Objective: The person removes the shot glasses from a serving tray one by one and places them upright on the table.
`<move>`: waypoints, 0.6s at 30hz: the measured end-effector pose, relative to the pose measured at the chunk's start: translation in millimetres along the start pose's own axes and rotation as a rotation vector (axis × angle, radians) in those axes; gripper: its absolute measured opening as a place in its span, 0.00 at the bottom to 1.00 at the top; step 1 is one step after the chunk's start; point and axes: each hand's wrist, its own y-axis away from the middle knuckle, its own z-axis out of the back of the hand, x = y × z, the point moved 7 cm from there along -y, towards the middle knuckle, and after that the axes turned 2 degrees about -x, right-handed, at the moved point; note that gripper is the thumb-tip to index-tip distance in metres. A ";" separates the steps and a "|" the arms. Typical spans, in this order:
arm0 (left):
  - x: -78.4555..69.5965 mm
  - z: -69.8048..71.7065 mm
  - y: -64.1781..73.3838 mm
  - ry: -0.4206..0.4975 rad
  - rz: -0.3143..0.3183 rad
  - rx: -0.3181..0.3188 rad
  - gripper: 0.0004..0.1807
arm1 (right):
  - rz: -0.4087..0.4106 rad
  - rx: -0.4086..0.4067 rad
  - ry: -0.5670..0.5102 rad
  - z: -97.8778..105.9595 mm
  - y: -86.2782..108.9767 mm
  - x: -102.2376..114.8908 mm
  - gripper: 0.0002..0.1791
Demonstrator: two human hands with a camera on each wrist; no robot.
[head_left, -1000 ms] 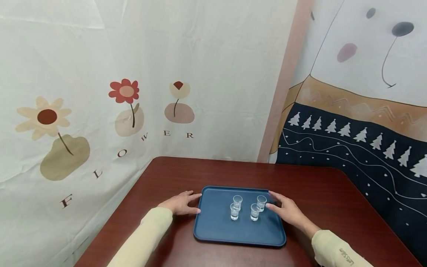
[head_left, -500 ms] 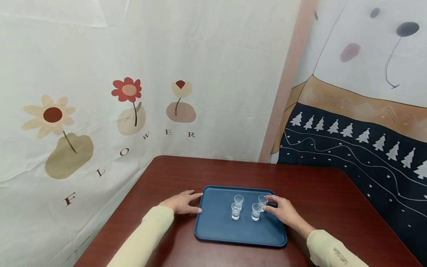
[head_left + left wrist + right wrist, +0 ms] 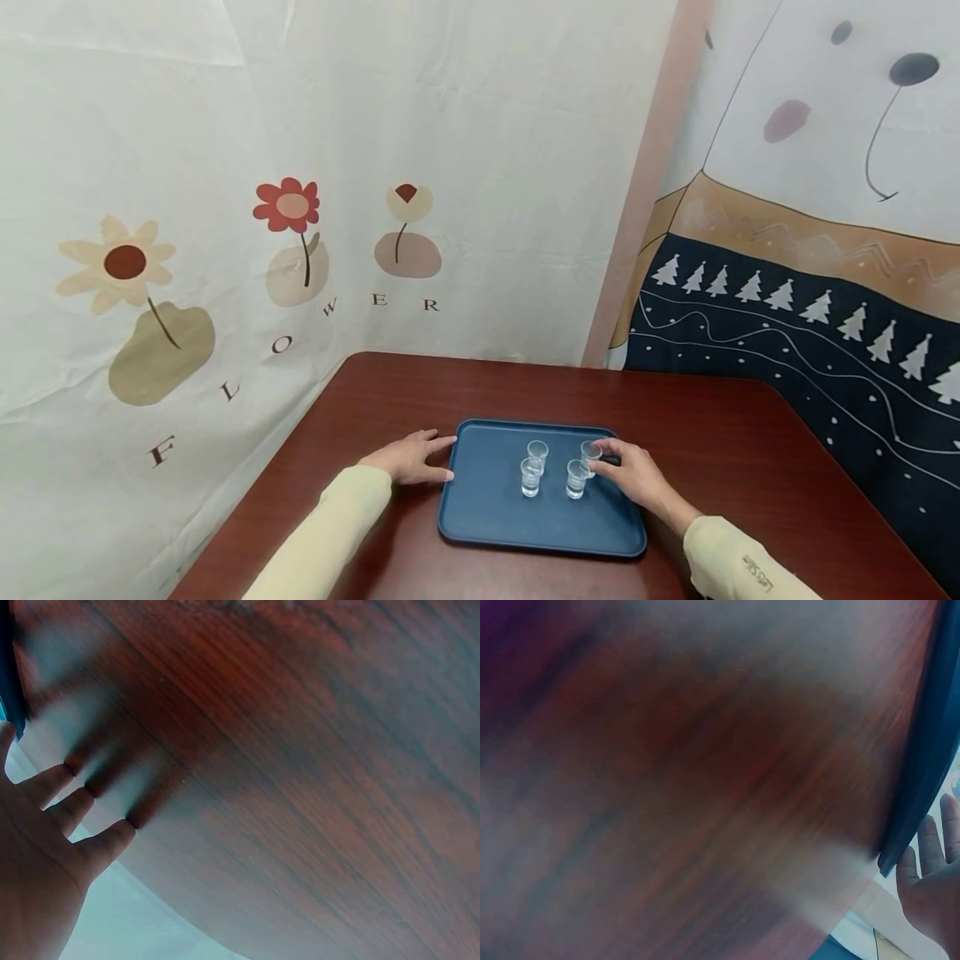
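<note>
Four-cornered and blue, a tray [image 3: 510,525] lies on the table with several small clear shot glasses standing upright on it, two nearer and two farther. My left hand [image 3: 405,458] rests at the tray's left rim, fingers spread and straight, index fingertip and thumb at the edge. My right hand [image 3: 637,477] reaches over the right rim and pinches the far right shot glass [image 3: 591,451] between thumb and index finger. Beside it stand the near right shot glass [image 3: 576,481], the near left shot glass [image 3: 530,479] and the far left shot glass [image 3: 537,452].
The reddish-brown wooden table [image 3: 405,392] extends around the tray. Behind it hangs a white cloth [image 3: 510,208] printed with flowers and letters; at the right is a cloth [image 3: 750,333] with a bear and trees.
My right hand has moved slightly left, and its thumb and index finger have closed on the far right shot glass. The left hand and tray stay in place.
</note>
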 end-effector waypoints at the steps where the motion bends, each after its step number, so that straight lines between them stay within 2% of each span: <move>1: -0.1 -0.5 -0.6 0.000 -0.001 0.000 0.43 | -0.003 -0.003 -0.001 0.7 0.0 -0.3 0.17; 9: -1.3 -2.0 -3.2 0.014 0.008 0.005 0.43 | -0.003 -0.027 -0.013 13.4 -3.6 -0.9 0.17; 18: -3.9 1.0 -2.8 0.027 0.017 0.007 0.42 | -0.002 -0.075 -0.002 36.5 -14.8 -6.2 0.21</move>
